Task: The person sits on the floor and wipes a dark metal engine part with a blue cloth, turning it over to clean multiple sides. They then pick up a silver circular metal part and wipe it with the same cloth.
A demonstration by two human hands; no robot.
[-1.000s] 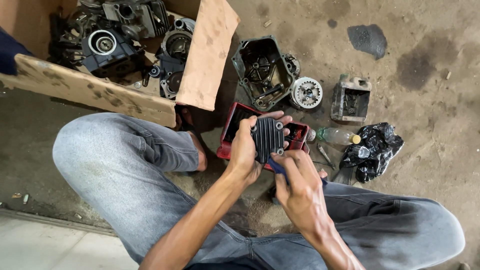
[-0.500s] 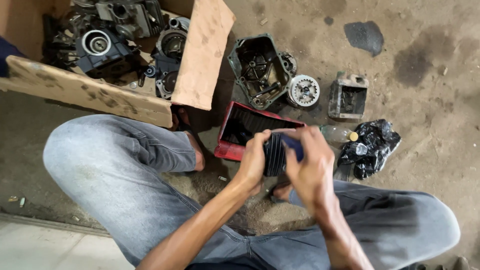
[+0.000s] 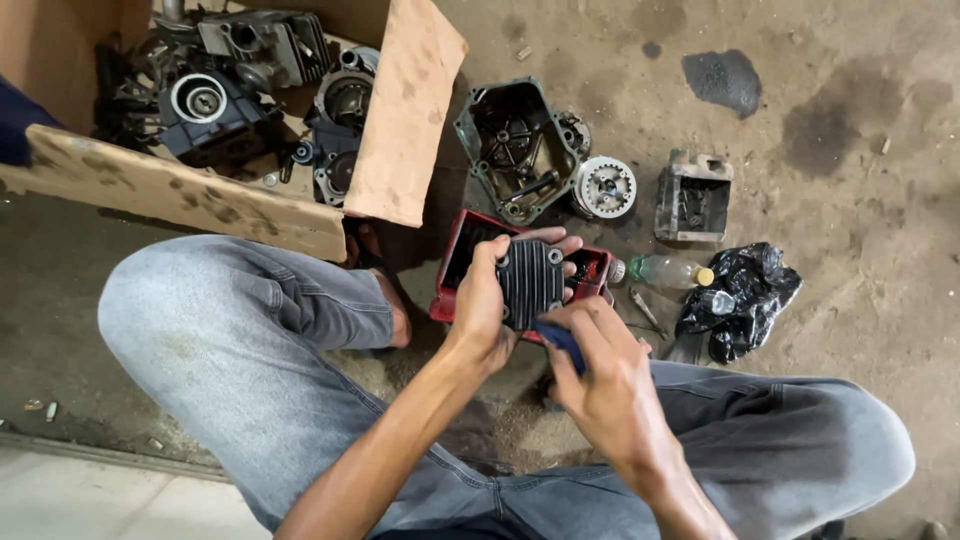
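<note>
Left hand: we see our left hand (image 3: 482,300) wrapped around the finned cover (image 3: 530,282), thumb on its near edge and fingers curled over the far edge, firmly closed on it.
Right hand: our right hand (image 3: 600,375) is closed around a blue tool (image 3: 563,342), whose tip sits at the cover's lower right corner; what kind of tool it is we cannot tell.
Cover: a dark, square metal piece with ribs running up and down in view, held flat-face up over the red tray (image 3: 455,262).
Key relation: the cover lies just ahead of and left of our right hand, touching the tool's tip; our left hand is the nearer one, already on it, and the ribs point away from us.
Around: a cardboard box (image 3: 400,130) of engine parts stands to the upper left, an open casing (image 3: 515,150) and a sprocket (image 3: 603,186) lie beyond the tray, and a small bottle (image 3: 665,270) and black bag (image 3: 735,295) lie to the right on the floor.
</note>
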